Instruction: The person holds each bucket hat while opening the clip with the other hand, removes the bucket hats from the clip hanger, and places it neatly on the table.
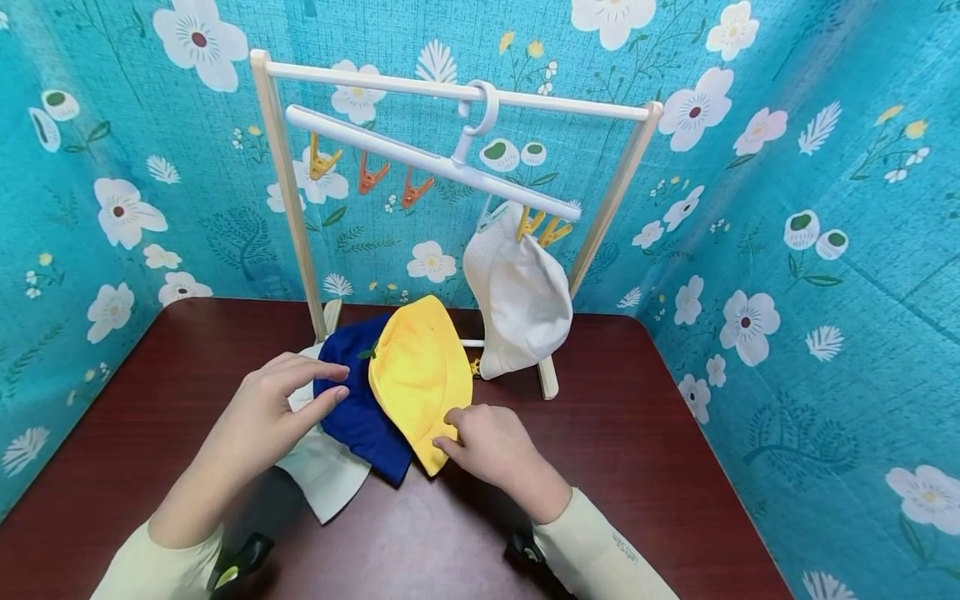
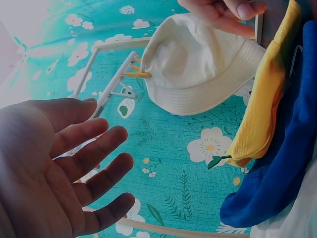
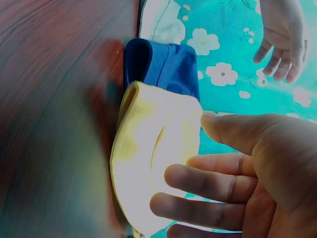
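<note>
A yellow bucket hat [image 1: 420, 358] lies folded flat on top of a navy blue bucket hat [image 1: 356, 421], and a pale hat [image 1: 330, 479] shows beneath both at the left. My right hand [image 1: 491, 442] hovers over the lower right of the yellow hat, fingers loosely bent; in the right wrist view nothing is between them. Over the blue hat's left side is my left hand [image 1: 262, 408], thumb and fingers apart. The left wrist view shows its palm holding nothing. A white bucket hat [image 1: 517, 300] hangs by yellow clips [image 1: 553, 232] from the hanger's right end.
A white hanger [image 1: 420, 158] tilts down to the right, hooked on a wooden rack [image 1: 611, 192]. Its left half carries a yellow clip [image 1: 321, 160] and orange clips [image 1: 372, 173]. The dark red table [image 1: 637, 467] meets blue flowered cloth [image 1: 847, 333] behind and at the sides.
</note>
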`<state>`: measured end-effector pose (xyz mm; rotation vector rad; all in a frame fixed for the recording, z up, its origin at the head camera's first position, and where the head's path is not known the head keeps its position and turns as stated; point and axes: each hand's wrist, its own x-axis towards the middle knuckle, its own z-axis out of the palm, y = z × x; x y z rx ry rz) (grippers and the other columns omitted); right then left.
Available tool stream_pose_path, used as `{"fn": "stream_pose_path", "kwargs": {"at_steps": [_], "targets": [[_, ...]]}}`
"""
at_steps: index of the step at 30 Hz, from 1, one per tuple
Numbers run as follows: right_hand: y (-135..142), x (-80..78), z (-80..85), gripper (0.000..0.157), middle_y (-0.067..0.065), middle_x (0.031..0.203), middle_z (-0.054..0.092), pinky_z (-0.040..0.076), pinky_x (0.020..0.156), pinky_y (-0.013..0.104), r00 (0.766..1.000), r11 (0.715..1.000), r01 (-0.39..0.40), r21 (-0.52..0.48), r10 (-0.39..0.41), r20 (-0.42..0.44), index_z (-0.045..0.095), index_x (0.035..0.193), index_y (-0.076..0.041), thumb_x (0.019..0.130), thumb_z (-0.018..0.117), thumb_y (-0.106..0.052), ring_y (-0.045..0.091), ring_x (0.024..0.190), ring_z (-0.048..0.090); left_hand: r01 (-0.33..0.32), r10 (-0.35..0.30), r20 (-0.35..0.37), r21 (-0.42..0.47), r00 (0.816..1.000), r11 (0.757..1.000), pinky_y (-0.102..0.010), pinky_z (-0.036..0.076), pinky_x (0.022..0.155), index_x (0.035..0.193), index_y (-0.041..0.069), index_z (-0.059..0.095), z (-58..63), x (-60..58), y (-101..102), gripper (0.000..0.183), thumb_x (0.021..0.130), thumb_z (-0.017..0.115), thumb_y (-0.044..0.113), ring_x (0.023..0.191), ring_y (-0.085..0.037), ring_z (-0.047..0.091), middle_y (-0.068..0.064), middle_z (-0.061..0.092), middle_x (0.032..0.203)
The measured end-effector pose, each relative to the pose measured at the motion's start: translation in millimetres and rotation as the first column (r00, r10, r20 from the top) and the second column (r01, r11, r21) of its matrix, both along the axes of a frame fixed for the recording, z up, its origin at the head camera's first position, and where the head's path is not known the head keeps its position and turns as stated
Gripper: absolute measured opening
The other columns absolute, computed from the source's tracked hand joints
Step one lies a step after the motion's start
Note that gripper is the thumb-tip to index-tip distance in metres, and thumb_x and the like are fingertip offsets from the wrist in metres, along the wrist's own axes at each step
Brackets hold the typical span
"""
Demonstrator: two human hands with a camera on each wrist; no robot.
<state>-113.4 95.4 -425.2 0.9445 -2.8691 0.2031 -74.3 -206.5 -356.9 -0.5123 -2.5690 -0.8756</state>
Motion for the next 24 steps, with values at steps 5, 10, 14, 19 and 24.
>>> {"fn": "stream_pose_path", "kwargs": {"at_steps": [5,10,14,19,24], "targets": [[17.9,-2.3,-1.2,0.034,-0.018,0.06,0.051,0.037,0.046,0.023,0.999,0.999,0.021,-0.05,-0.022,-0.029,0.055,0.071,-0.026,0.091,0.076,-0.043,0.0,0.055,0.051,0.0,0.0,0.002,-0.005,1.0,1.0,-0.037,0.061,0.079,0.117,0.02,0.077,0.0,0.0,1.6,0.026,0.092,0.078,0.023,0.104,-0.014,0.065,0.007,0.074,0.108],[36.4,-3.9,-0.3,0.019,-0.017,0.064,0.057,0.043,0.05,0.024,0.996,0.993,0.075,-0.094,-0.08,-0.046,0.071,0.086,-0.024,0.09,0.077,-0.042,0.0,0.056,0.051,0.001,-0.001,0.003,-0.01,1.0,1.0,-0.036,0.061,0.079,0.117,0.02,0.077,-0.4,-0.4,2.7,0.026,0.092,0.079,0.023,0.104,-0.015,0.065,0.006,0.074,0.108],[49.0,-6.0,2.1,0.025,-0.015,0.07,0.064,0.049,0.056,0.024,0.992,0.989,0.116,-0.089,-0.121,-0.046,0.077,0.102,-0.022,0.091,0.076,-0.044,0.0,0.059,0.055,0.011,-0.011,-0.012,-0.018,1.0,1.0,-0.038,0.06,0.08,0.117,0.02,0.077,-0.3,-1.7,4.4,0.026,0.091,0.08,0.022,0.105,-0.015,0.065,0.007,0.075,0.108],[60.8,-9.1,9.1,0.026,-0.015,0.075,0.068,0.052,0.059,0.025,0.986,0.983,0.149,-0.107,-0.156,-0.056,0.078,0.104,-0.022,0.09,0.077,-0.044,-0.001,0.063,0.058,0.012,-0.013,-0.024,-0.02,1.0,1.0,-0.039,0.06,0.08,0.116,0.02,0.077,-0.4,-2.0,5.9,0.026,0.09,0.08,0.022,0.104,-0.014,0.066,0.007,0.075,0.108],[68.3,-10.4,14.1,0.027,-0.018,0.076,0.068,0.052,0.061,0.024,0.979,0.971,0.199,-0.135,-0.203,-0.016,0.078,0.106,-0.023,0.09,0.076,-0.046,-0.003,0.065,0.059,0.003,-0.004,-0.022,-0.02,1.0,1.0,-0.038,0.061,0.079,0.116,0.02,0.077,-1.6,-0.9,6.2,0.026,0.09,0.08,0.022,0.104,-0.015,0.065,0.007,0.075,0.107]]}}
